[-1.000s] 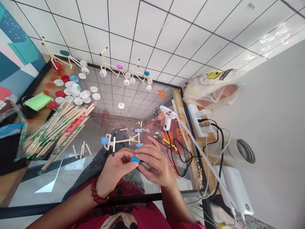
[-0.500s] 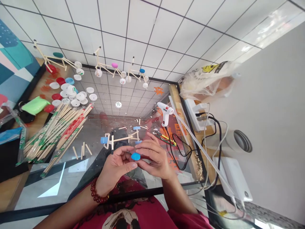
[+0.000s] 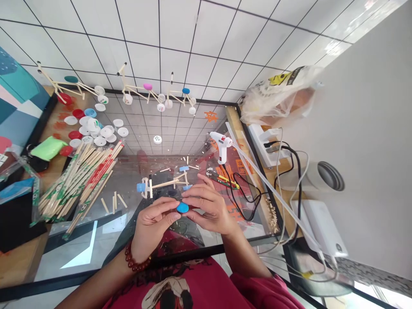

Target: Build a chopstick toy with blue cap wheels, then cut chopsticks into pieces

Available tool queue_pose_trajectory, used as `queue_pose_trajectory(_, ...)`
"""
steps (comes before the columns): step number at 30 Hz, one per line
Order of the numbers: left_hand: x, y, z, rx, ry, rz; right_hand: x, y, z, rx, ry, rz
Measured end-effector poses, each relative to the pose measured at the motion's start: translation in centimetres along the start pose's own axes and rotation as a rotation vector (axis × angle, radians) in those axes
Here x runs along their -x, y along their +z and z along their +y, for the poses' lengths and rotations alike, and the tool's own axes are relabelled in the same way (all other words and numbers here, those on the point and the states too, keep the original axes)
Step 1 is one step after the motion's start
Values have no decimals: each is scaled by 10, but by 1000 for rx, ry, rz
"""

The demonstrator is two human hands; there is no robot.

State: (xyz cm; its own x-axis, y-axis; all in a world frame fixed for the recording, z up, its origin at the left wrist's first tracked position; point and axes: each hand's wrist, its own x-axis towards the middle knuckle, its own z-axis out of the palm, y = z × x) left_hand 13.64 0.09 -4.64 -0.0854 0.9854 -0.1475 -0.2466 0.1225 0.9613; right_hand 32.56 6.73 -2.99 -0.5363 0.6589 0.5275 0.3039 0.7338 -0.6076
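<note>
One blue cap (image 3: 183, 207) pinched between left hand (image 3: 149, 223), right hand (image 3: 210, 210) fingers (image 3: 193, 200).

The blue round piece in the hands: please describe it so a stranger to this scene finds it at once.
Start at the glass table, near its front edge, where the person's left hand and right hand meet. The blue round piece is pinched between their fingers, unlike the blue caps on the stick model behind.

- My left hand (image 3: 151, 223) and right hand (image 3: 210, 209) hide the rim of the blue piece (image 3: 183, 207).
- Both my forearms (image 3: 106, 279) are cut by the bottom edge.
- Print on the chopsticks (image 3: 80, 180) is too small to read.
- The black box (image 3: 16, 219) runs off the left edge.
</note>
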Motion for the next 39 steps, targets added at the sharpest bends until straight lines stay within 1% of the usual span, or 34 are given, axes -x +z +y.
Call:
queue_pose_trajectory(3,-1,2,5,-45,30,8,0,1,-1,-8,-5,-2)
queue_pose_trajectory(7,-2,4,9,-55,32,28,1,1,-1,-27,-10,-5)
queue_pose_trajectory(17,-4,6,8,-77,24,18,1,2,-2,-84,30,-9)
queue_pose_trajectory(23,-3,4,8,61,73,-35,0,1,-2,-71,1,8)
queue_pose_trajectory(27,-1,3,7,67,-7,-56,0,1,-3,-40,-18,0)
queue_pose_trajectory(30,0,2,5,78,-52,-97,0,1,-3,-11,-39,-1)
queue_pose_trajectory(36,0,1,4,37,-51,-127,1,1,-3,23,-48,-12)
queue_pose_trajectory(39,0,0,6,3,-23,-119,1,0,-4,22,-49,-14)
